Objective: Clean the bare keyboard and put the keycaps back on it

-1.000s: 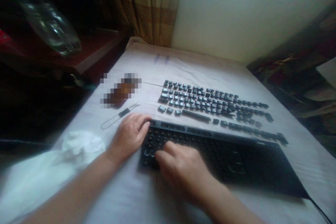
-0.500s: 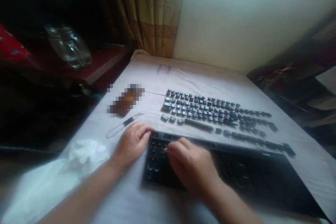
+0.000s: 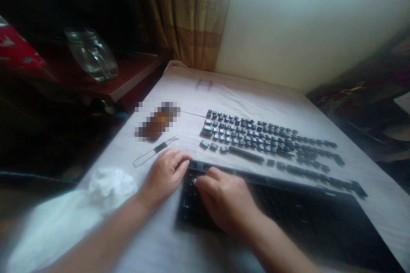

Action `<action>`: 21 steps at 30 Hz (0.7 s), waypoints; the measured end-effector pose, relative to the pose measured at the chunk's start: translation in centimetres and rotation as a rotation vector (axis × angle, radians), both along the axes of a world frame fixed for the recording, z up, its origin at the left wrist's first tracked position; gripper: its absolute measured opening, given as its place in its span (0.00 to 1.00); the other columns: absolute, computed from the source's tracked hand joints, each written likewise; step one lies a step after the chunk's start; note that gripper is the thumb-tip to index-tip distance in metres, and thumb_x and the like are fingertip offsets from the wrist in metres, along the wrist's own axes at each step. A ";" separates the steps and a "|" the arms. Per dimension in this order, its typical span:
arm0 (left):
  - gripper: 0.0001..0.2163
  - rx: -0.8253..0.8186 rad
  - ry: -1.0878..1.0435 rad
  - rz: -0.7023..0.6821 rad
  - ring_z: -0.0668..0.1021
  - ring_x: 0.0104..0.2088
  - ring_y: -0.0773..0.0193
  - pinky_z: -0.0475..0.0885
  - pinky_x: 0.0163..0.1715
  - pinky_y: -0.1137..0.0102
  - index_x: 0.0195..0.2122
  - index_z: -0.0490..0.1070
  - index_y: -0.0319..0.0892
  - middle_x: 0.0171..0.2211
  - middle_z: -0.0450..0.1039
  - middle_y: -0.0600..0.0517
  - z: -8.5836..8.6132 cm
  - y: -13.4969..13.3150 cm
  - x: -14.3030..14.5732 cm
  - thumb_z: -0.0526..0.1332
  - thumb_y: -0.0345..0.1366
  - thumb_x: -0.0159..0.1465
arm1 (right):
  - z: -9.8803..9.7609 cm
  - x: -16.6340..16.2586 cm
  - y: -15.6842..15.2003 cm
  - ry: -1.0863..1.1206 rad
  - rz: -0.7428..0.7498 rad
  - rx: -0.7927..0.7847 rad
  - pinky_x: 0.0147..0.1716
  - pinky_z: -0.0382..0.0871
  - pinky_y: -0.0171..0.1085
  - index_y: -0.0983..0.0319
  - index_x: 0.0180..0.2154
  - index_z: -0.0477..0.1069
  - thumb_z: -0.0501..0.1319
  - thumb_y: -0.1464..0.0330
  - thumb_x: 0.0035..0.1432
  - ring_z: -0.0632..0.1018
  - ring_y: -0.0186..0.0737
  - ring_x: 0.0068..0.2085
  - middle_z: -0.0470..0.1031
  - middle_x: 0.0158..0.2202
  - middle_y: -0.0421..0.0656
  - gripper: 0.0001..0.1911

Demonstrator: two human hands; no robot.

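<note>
A black keyboard base (image 3: 336, 226) with its keycaps off lies across the white sheet. At its upper left corner my left hand (image 3: 168, 170) is closed, thumb and fingers gripping the edge. My right hand (image 3: 224, 194) is over the left part of the base, fingers pinched together and pointing down at the key sockets. A small pale spot shows at its fingertips; what it is I cannot make out. Beyond the base, loose black keycaps (image 3: 253, 140) lie in rows, the long spacebar (image 3: 246, 154) among them. A wire keycap puller (image 3: 160, 147) with a dark handle rests left of them.
A blurred-out brown object (image 3: 156, 123) lies beyond the puller. Crumpled white cloth (image 3: 110, 183) sits left of my left forearm. A glass jug (image 3: 94, 57) stands on a dark red wooden shelf (image 3: 128, 81). A curtain (image 3: 195, 21) and wall are behind the bed.
My right hand has moved slightly left over the keyboard base, nearer my left hand. The left hand keeps its place at the corner. The whole view has shifted a little.
</note>
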State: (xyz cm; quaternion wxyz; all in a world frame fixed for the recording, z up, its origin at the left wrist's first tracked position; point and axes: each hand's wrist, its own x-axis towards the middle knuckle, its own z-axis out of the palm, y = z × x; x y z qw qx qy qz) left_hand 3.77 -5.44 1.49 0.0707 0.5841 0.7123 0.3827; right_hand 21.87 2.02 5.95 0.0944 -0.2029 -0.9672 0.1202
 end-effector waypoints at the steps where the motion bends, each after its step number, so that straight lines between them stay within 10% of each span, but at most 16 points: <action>1: 0.08 0.002 0.001 0.000 0.79 0.41 0.60 0.75 0.45 0.63 0.39 0.75 0.46 0.38 0.79 0.52 0.0 0.0 0.0 0.56 0.33 0.66 | 0.1 0.0 0.0 -0.017 0.013 -0.013 0.26 0.53 0.33 0.58 0.33 0.77 0.59 0.74 0.62 0.72 0.33 0.26 0.74 0.29 0.40 0.09; 11: 0.08 0.018 0.008 -0.010 0.79 0.41 0.60 0.74 0.45 0.61 0.39 0.74 0.46 0.37 0.79 0.52 0.0 0.0 0.0 0.55 0.33 0.67 | 0.4 2.1 1.1 0.107 0.060 -0.181 0.26 0.59 0.32 0.59 0.34 0.77 0.57 0.73 0.63 0.74 0.34 0.26 0.75 0.30 0.40 0.10; 21: 0.08 0.016 0.045 -0.009 0.79 0.41 0.59 0.74 0.45 0.62 0.39 0.75 0.46 0.38 0.79 0.52 -0.1 0.0 -0.1 0.55 0.33 0.67 | 1.1 -0.1 1.5 -0.016 0.033 -0.010 0.26 0.56 0.34 0.58 0.33 0.78 0.58 0.71 0.65 0.73 0.35 0.27 0.75 0.31 0.41 0.11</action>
